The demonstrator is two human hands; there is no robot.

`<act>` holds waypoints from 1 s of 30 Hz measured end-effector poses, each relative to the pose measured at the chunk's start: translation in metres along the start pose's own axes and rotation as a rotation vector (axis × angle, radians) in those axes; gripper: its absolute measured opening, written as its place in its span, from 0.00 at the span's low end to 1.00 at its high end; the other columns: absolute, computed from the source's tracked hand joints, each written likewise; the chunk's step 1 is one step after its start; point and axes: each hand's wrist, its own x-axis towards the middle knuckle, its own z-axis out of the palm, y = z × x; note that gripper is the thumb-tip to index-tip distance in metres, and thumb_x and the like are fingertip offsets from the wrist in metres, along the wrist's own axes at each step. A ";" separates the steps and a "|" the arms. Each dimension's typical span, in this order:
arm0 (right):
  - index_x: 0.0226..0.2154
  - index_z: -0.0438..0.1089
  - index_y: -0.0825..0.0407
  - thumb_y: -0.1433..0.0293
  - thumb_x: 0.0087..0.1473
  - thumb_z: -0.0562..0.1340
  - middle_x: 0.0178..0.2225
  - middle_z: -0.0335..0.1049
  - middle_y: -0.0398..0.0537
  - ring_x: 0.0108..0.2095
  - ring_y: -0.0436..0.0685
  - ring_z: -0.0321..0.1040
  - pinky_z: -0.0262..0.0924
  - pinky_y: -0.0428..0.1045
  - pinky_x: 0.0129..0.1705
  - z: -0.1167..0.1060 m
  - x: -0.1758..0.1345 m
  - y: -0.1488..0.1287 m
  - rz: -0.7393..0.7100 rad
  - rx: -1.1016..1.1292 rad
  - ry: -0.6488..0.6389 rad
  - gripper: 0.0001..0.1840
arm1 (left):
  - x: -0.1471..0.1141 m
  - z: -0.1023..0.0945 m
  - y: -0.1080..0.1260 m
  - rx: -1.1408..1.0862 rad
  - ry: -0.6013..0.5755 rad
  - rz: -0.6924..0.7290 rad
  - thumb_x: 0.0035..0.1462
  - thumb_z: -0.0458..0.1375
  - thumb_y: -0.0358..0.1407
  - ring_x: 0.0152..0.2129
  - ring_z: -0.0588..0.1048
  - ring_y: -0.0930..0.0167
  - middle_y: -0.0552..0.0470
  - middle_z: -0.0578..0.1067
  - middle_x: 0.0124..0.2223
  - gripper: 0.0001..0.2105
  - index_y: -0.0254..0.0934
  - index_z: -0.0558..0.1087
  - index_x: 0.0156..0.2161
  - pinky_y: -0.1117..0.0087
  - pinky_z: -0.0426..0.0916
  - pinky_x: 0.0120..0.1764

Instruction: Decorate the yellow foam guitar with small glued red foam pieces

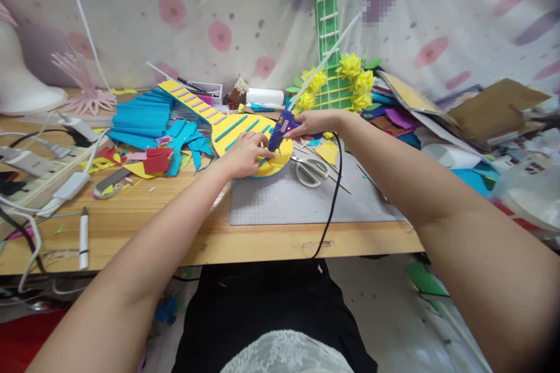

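Note:
A yellow paper guitar (236, 128) with a blue edge lies at an angle, with blue strips across its body and pale pink strips along its neck. My left hand (247, 154) rests on the lower body with its fingers bent and apart, close to a blue strip (263, 161). In my right hand (317, 122) is a blue hot glue gun (277, 133), its nozzle pointing down at the body beside my left fingertips. A long clear glue stick (324, 61) sticks up from its back, and a small red light glows on it. The nozzle tip is hard to make out.
Scissors (310, 171) lie on a grey cutting mat (271, 204), and the black cord (335, 198) hangs over the table's front edge. A green guitar (328, 29) with yellow flowers stands behind. Blue crepe paper (140, 119), a power strip (52, 178) and a crayon (83, 239) are at left.

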 end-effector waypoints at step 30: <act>0.27 0.66 0.54 0.52 0.47 0.62 0.18 0.59 0.40 0.18 0.44 0.53 0.49 0.43 0.21 0.001 -0.003 0.006 -0.030 0.051 -0.007 0.20 | -0.001 0.004 -0.006 0.004 0.040 0.004 0.49 0.51 0.26 0.44 0.63 0.65 0.48 0.68 0.45 0.20 0.48 0.75 0.43 0.60 0.56 0.47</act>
